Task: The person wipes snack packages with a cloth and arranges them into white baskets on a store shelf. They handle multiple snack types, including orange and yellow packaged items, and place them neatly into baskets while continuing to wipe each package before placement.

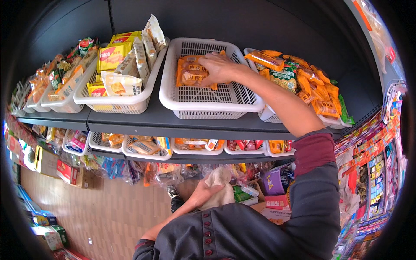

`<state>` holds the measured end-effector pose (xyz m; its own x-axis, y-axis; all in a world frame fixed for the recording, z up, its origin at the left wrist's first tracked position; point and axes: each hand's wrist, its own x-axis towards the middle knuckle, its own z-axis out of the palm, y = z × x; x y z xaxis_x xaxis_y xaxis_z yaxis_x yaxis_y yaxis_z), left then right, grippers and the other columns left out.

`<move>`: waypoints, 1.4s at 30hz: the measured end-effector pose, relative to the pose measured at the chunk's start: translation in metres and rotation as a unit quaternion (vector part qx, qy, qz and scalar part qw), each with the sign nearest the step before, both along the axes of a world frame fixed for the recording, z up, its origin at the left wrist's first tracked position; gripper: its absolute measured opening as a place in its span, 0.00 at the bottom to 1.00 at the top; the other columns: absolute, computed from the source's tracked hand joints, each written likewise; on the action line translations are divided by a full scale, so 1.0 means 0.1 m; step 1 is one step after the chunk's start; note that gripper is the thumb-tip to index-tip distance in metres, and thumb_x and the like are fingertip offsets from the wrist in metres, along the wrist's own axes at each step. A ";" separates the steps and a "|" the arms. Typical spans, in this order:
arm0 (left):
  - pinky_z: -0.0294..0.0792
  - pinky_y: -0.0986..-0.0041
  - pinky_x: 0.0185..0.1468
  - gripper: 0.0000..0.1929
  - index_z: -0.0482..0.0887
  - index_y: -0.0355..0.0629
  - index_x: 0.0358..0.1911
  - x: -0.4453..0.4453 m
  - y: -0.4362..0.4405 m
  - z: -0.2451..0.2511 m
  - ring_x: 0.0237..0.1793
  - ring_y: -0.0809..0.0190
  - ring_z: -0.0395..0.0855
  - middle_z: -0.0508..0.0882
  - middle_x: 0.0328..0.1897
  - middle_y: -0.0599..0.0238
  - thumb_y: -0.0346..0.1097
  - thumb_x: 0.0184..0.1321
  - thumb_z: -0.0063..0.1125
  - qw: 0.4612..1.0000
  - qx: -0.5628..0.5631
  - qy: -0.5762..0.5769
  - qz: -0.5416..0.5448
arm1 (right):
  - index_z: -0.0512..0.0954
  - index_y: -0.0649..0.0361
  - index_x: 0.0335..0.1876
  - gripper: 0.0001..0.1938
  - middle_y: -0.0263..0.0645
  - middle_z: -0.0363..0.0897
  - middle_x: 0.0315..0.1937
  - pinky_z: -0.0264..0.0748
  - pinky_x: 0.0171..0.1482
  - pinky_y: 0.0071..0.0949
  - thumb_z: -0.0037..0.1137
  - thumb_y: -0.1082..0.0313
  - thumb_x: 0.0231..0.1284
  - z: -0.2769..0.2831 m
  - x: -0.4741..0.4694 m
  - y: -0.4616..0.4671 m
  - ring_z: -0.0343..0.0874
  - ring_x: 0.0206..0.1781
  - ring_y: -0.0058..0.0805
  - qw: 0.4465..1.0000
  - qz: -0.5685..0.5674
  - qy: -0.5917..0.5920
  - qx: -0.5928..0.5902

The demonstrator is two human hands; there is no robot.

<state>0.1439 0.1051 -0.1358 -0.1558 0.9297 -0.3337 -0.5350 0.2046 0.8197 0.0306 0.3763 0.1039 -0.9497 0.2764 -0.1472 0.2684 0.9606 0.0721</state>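
Observation:
My right hand (218,69) reaches into a white plastic basket (208,106) on the upper shelf. Its thumb and fingers are curled around orange packets of wrapped pastries (191,68), which lie in the back left of the basket. The fingertips are partly hidden against the wrappers. The rest of the slotted basket bottom shows bare. Lower down, in front of my body, my left hand (206,191) grips a bunched off-white cloth (221,187).
A basket of yellow wafer packs (112,57) and white snack bags (122,84) stands left; orange and green packets (305,81) fill baskets at right. Below, the shelf edge (195,130) overhangs another row of baskets (148,157). Cartons (276,213) stand near my legs.

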 end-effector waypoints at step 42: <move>0.72 0.73 0.52 0.19 0.76 0.38 0.56 0.16 0.01 -0.12 0.47 0.68 0.78 0.82 0.48 0.66 0.31 0.60 0.60 0.999 -0.021 -0.025 0.036 | 0.76 0.61 0.49 0.20 0.44 0.79 0.40 0.74 0.41 0.35 0.60 0.56 0.57 0.50 1.70 -0.71 0.79 0.39 0.39 0.923 0.157 0.336 -0.102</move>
